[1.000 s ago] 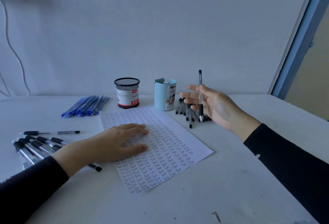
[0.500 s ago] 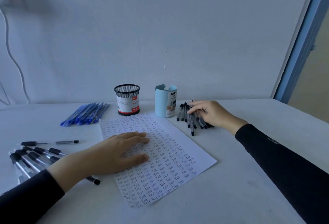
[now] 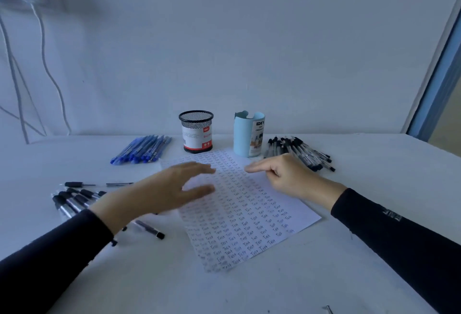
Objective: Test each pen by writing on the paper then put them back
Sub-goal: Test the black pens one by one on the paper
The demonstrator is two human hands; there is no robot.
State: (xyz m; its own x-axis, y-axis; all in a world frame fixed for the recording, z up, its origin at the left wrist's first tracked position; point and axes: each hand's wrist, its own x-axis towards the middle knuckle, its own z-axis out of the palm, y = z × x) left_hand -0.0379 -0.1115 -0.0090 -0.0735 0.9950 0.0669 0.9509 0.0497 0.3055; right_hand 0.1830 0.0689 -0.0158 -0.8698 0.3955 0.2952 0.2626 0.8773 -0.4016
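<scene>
Pens [image 3: 299,152] heaped on table [image 3: 349,251] beside mesh cup [image 3: 196,131], blue holder [image 3: 249,135].

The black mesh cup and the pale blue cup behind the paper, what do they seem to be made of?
The black mesh pen cup looks like matt metal wire mesh: light shows through its fine grid above a white and red label. The pale blue cylindrical holder is smooth and opaque with a wavy cut rim, probably plastic, though coated card is possible.
</scene>
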